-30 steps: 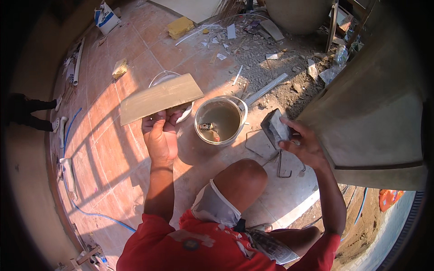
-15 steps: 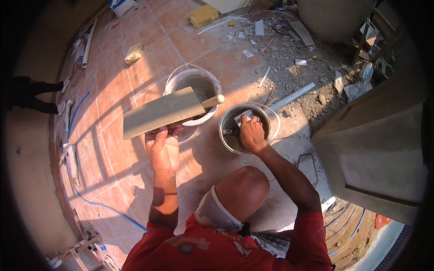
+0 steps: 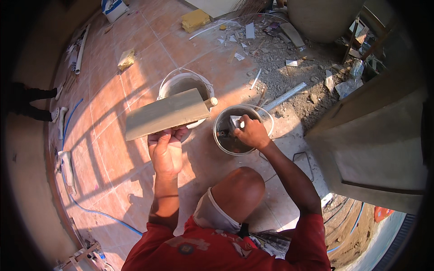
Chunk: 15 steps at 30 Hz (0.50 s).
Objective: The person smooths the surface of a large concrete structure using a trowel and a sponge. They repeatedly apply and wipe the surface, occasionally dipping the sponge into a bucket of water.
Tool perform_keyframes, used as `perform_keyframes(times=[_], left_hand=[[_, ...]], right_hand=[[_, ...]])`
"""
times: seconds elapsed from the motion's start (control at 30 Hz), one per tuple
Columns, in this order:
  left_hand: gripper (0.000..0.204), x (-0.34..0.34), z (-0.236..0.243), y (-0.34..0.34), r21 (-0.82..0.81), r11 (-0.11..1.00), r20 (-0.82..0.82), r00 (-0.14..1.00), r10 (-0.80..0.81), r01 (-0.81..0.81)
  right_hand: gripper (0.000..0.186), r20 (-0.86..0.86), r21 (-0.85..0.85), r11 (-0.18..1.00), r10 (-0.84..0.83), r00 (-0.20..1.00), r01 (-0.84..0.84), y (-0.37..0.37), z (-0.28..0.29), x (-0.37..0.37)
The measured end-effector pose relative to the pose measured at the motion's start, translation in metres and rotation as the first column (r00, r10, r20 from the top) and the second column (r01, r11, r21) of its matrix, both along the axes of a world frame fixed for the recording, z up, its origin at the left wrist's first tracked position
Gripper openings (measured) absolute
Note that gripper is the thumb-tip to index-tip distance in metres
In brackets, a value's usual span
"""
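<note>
My left hand (image 3: 165, 151) holds a flat rectangular float (image 3: 167, 113) tilted in front of me, thumb at its near edge and the other fingers partly hidden beneath. Its upward face looks grey-brown. Behind the float stands a white bucket (image 3: 207, 81) with grey stuff inside, and a wooden handle (image 3: 210, 102) pokes out past the float's right end. My right hand (image 3: 252, 132) is closed inside a second bucket (image 3: 218, 143) of dark liquid. It grips a small tool with a pale flat part (image 3: 234, 121) and a whitish handle end; its exact kind is unclear.
Rubble (image 3: 285, 74) and tile shards spread at the far right beside a metal strip (image 3: 283, 98). A grey panel (image 3: 375, 158) stands at the right. A blue hose (image 3: 108, 217) runs along the left. Another person's legs (image 3: 38, 101) show at the far left.
My right hand has turned within the bucket, bringing the tool's whitish handle end into sight. The float has shifted slightly right relative to the bucket behind it. The whole view has swung a little.
</note>
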<state>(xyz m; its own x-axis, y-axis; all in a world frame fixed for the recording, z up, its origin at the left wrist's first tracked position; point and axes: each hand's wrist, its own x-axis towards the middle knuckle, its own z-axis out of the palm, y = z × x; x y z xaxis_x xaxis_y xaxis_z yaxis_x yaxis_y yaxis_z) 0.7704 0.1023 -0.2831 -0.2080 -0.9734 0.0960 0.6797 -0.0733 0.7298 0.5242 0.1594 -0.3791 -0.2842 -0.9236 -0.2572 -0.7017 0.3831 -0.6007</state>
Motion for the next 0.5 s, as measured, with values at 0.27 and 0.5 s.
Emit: perform_keyframes(times=[0.27, 0.5], left_hand=[[0.025, -0.018, 0.025, 0.024, -0.06, 0.996, -0.021, 0.998, -0.062, 0.06], [0.042, -0.035, 0.017, 0.036, -0.206, 0.931, 0.071, 0.953, -0.294, 0.302]], right_hand=[[0.061, 0.371, -0.032, 0.994, -0.089, 0.924, 0.109, 0.025, 0.026, -0.015], [0.064, 0.622, -0.086, 0.993, -0.014, 0.783, 0.087, 0.113, 0.097, -0.061]])
